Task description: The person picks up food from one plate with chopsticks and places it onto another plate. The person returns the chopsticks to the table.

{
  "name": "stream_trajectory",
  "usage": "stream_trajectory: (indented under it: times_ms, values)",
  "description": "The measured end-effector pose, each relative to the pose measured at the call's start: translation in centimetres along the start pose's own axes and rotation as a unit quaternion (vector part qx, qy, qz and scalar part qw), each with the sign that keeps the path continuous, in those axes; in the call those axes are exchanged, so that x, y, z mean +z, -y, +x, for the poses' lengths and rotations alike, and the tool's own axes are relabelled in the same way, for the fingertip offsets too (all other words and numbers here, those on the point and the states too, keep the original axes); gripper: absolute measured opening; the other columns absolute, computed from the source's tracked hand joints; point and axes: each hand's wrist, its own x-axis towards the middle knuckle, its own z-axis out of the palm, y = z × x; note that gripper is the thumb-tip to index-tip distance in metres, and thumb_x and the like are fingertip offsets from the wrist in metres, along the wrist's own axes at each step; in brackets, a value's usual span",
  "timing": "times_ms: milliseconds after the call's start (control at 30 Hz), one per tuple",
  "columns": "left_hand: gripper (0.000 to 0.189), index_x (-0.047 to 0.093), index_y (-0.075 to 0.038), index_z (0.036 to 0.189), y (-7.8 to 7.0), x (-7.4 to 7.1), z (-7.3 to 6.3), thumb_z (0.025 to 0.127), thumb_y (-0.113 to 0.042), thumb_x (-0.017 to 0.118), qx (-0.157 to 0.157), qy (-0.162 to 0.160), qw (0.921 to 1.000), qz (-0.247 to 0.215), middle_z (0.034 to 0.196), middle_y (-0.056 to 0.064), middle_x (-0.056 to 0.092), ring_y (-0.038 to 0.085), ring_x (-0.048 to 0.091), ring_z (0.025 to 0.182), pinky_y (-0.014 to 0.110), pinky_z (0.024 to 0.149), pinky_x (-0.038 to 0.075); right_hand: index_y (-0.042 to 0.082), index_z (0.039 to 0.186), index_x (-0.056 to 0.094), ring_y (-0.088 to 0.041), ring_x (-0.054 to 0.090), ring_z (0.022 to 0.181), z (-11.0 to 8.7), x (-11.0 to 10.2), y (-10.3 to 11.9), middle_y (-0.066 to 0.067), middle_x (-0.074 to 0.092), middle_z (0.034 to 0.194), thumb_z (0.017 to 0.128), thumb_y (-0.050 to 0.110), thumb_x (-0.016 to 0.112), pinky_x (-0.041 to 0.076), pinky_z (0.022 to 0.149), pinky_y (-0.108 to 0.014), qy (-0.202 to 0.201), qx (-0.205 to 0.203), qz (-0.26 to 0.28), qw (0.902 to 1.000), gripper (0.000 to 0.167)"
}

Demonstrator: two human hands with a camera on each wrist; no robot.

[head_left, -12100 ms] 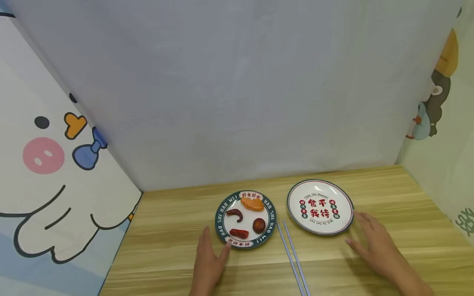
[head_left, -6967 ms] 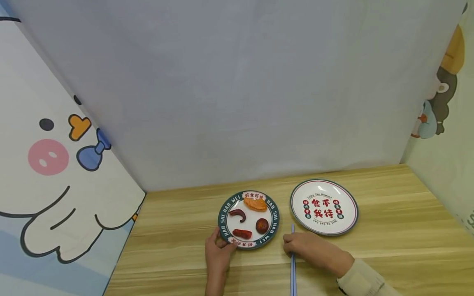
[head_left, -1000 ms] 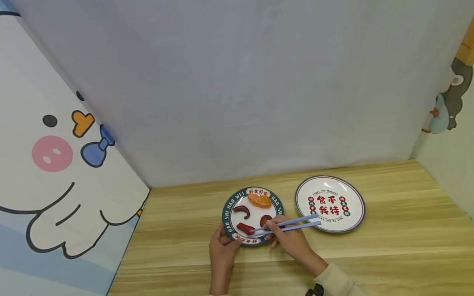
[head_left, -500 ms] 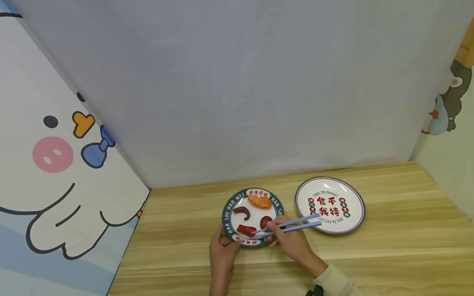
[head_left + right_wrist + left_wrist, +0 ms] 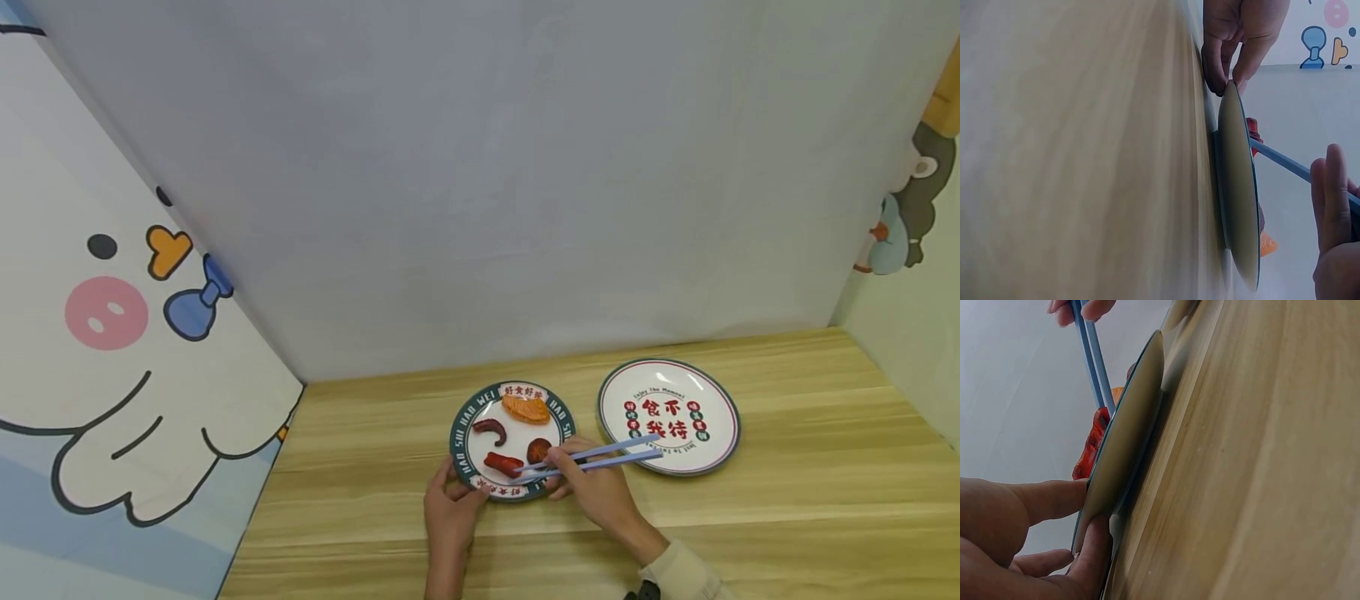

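Observation:
A dark-rimmed plate [image 5: 459, 433] lies on the wooden table [image 5: 360, 467] and carries a red sausage piece [image 5: 502, 463], a curled dark red piece [image 5: 490, 431], an orange slice [image 5: 527, 408] and a round brown piece [image 5: 537, 450]. My left hand [image 5: 450, 515] pinches the plate's near rim [image 5: 1124, 456], thumb on top. My right hand [image 5: 592, 487] holds a pair of blue chopsticks [image 5: 600, 457]; their tips reach the red sausage piece [image 5: 1090, 442]. In the right wrist view the chopsticks [image 5: 1282, 160] cross over the plate's edge [image 5: 1238, 187].
A second plate [image 5: 669, 415] with red characters and nothing on it sits to the right of the first. Cartoon-printed panels [image 5: 112, 333] wall in the table at the left and right, with a plain grey backdrop [image 5: 487, 183] behind.
The chopsticks, which lay on the table earlier, are in my right hand. Over the last second their tips slid slightly right along the sausage piece, which has shifted a little.

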Motion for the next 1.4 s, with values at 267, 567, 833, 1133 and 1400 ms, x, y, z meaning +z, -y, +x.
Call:
stream_trajectory:
  times_ms: [267, 567, 833, 1133, 1400]
  values:
    - [0.080, 0.047, 0.011, 0.151, -0.2, 0.1, 0.0, 0.079, 0.015, 0.079, 0.003, 0.000, 1.0000, 0.001, 0.127, 0.025, 0.056, 0.027, 0.067, 0.097, 0.023, 0.070, 0.057, -0.015, 0.106, 0.069, -0.014, 0.073, 0.070, 0.0, -0.2, 0.3, -0.027, 0.070, 0.101, 0.105, 0.001, 0.061, 0.065, 0.062, -0.035, -0.020, 0.026, 0.014, 0.9994, 0.018]
    - [0.080, 0.047, 0.011, 0.151, -0.4, 0.2, 0.1, 0.079, 0.016, 0.079, 0.010, 0.000, 0.9999, 0.000, 0.126, 0.025, 0.057, 0.028, 0.067, 0.096, 0.023, 0.069, 0.056, -0.016, 0.106, 0.069, -0.017, 0.074, 0.070, 0.3, -0.8, 0.6, -0.024, 0.071, 0.100, 0.105, -0.002, 0.058, 0.065, 0.064, -0.036, -0.043, 0.045, 0.019, 0.9979, 0.018]
    - [0.080, 0.047, 0.011, 0.151, -0.3, 0.1, 0.1, 0.078, 0.015, 0.080, 0.008, -0.001, 1.0000, 0.003, 0.125, 0.025, 0.057, 0.027, 0.067, 0.095, 0.024, 0.069, 0.056, -0.021, 0.108, 0.067, -0.019, 0.075, 0.070, 0.2, -1.3, 0.7, -0.028, 0.071, 0.103, 0.105, -0.005, 0.055, 0.065, 0.065, -0.037, -0.062, 0.037, 0.042, 0.9965, 0.020]
    - [0.080, 0.047, 0.010, 0.152, -0.1, 0.1, 0.1, 0.079, 0.015, 0.080, -0.002, -0.005, 0.9999, 0.014, 0.127, 0.024, 0.057, 0.028, 0.067, 0.097, 0.028, 0.074, 0.058, -0.023, 0.112, 0.063, -0.019, 0.075, 0.071, -0.3, -2.0, 1.3, -0.029, 0.071, 0.101, 0.107, -0.002, 0.054, 0.065, 0.066, -0.037, -0.076, 0.048, 0.067, 0.9937, 0.024]
    - [0.081, 0.046, 0.009, 0.153, -0.2, 0.2, 0.0, 0.080, 0.014, 0.080, -0.011, -0.007, 0.9997, 0.020, 0.128, 0.023, 0.056, 0.028, 0.066, 0.099, 0.031, 0.076, 0.058, -0.023, 0.110, 0.064, -0.026, 0.076, 0.074, -0.4, -2.6, 1.5, -0.032, 0.070, 0.099, 0.107, -0.002, 0.055, 0.065, 0.065, -0.037, -0.091, 0.033, 0.061, 0.9934, 0.023]
